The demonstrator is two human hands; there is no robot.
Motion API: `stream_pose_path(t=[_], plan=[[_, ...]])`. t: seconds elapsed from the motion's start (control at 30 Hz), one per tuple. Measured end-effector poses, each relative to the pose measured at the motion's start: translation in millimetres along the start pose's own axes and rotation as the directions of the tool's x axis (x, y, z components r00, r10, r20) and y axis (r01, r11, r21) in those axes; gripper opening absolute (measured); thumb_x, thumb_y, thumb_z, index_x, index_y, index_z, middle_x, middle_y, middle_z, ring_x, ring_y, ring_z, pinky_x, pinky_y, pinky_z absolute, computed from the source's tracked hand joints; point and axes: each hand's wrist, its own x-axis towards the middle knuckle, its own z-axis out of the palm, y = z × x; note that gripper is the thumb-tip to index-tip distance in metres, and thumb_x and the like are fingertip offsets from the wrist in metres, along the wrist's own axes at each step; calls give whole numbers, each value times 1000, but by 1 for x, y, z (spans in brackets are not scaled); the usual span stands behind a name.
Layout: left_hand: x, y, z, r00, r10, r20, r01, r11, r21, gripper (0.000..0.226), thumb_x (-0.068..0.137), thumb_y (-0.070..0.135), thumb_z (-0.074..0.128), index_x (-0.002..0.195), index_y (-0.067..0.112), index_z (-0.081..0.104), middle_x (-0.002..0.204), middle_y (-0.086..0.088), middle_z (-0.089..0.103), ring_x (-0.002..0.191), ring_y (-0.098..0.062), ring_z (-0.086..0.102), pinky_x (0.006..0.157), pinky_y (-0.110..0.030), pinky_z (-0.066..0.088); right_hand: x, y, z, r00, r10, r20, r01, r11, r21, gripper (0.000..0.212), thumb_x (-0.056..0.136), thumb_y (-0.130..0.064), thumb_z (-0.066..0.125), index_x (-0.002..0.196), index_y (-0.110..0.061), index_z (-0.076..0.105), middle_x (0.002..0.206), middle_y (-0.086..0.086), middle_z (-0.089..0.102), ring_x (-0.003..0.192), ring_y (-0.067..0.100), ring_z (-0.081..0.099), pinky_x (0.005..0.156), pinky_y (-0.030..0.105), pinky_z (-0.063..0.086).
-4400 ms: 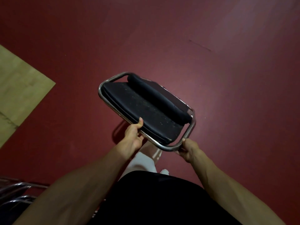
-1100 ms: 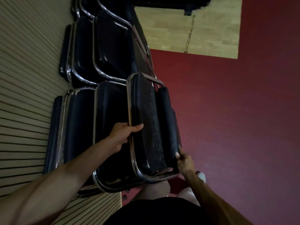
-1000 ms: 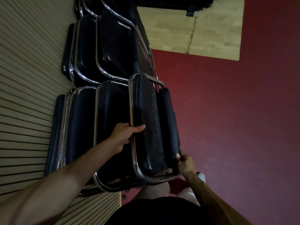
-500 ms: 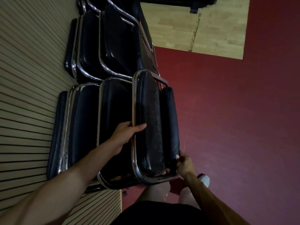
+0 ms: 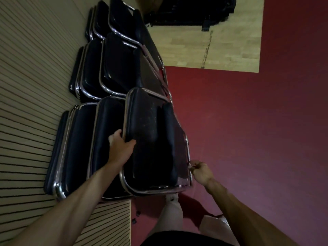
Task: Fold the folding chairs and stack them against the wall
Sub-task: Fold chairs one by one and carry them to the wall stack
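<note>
The left arm reaches forward, and the left hand (image 5: pixel 122 148) grips the chrome tube on the left edge of the folded chair (image 5: pixel 152 139). Its fingers are curled behind the tube and its thumb lies across the black seat pad. The right arm is bent lower and to the side. The right hand (image 5: pixel 200 172) has its fingers curled on the chair's right rail, close to the near corner.

The folded chair stands on edge as the outermost of a row of chairs (image 5: pixel 79 148), its frame just beside the next one. The row leans against the slatted wall (image 5: pixel 26 86). Two more stacks (image 5: pixel 113 68) of folded chairs stand farther along the same wall. The red floor (image 5: pixel 248 139) lies to the right, and a patch of wooden floor (image 5: pixel 221 41) lies beyond it.
</note>
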Motion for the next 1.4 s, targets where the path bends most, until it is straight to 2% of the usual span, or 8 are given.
stream_pose_path(t=[0.17, 0.33, 0.5, 0.67, 0.8, 1.0, 1.17, 1.4], plan=[[-55, 54, 58, 979, 185, -82, -176, 979, 104, 47, 88, 11, 61, 132, 12, 48, 138, -9, 35, 128, -24, 41, 97, -23, 32, -10, 22, -80, 998, -35, -42, 38, 998, 59, 28, 92, -10, 54, 118, -7, 66, 85, 1, 62, 62, 9, 50, 57, 19, 38], [-105, 116, 159, 938, 272, 214, -300, 948, 110, 39, 87, 8, 64, 126, 8, 56, 125, -11, 49, 104, -17, 53, 90, -18, 37, -46, 38, -181, 984, -39, -175, 77, 974, 214, 21, 94, -11, 57, 111, -3, 66, 94, 7, 63, 86, 21, 58, 74, 29, 44], [-171, 195, 254, 745, 327, 582, -436, 898, 54, 28, 88, 14, 66, 115, 15, 64, 109, -2, 63, 103, -15, 58, 82, -21, 38, -106, 49, -293, 922, -6, -387, 155, 922, 355, 20, 97, -6, 52, 110, 5, 63, 92, 13, 61, 79, 22, 55, 59, 21, 42], [-222, 261, 325, 558, 401, 726, -562, 827, -24, 7, 88, 19, 65, 92, 24, 69, 94, 7, 65, 92, -13, 58, 80, -26, 42, -150, 65, -377, 831, 40, -554, 237, 876, 419, 21, 97, -8, 50, 108, 2, 66, 90, 11, 64, 66, 15, 57, 63, 25, 44], [-238, 299, 377, 472, 410, 780, -502, 853, -144, 10, 87, 14, 65, 85, 24, 66, 91, 2, 66, 92, -19, 62, 94, -38, 49, -169, 79, -423, 783, 111, -611, 235, 858, 457, 18, 97, -13, 53, 105, -4, 66, 90, 8, 65, 73, 18, 60, 69, 31, 48], [-220, 366, 459, 391, 395, 832, -385, 891, -242, 13, 91, 4, 58, 89, 16, 62, 84, -6, 62, 77, -15, 55, 67, -23, 43, -141, 63, -490, 721, 172, -672, 255, 835, 488, 28, 94, -20, 60, 119, -8, 57, 103, 15, 66, 74, 18, 61, 70, 32, 51], [-174, 473, 529, 364, 444, 819, -314, 886, -341, 8, 94, 5, 57, 95, 11, 61, 77, -3, 61, 69, -11, 55, 63, -21, 42, -65, 9, -587, 647, 150, -748, 291, 858, 423, 33, 93, -23, 61, 122, -8, 57, 108, 16, 67, 74, 16, 64, 73, 33, 54], [-114, 608, 589, 348, 435, 831, -278, 894, -352, 7, 95, 7, 56, 95, 11, 62, 75, -4, 59, 68, -13, 56, 62, -20, 43, 20, -72, -694, 657, 177, -733, 340, 798, 497, 36, 93, -24, 62, 125, -10, 54, 115, 22, 61, 70, 12, 63, 67, 29, 52]])
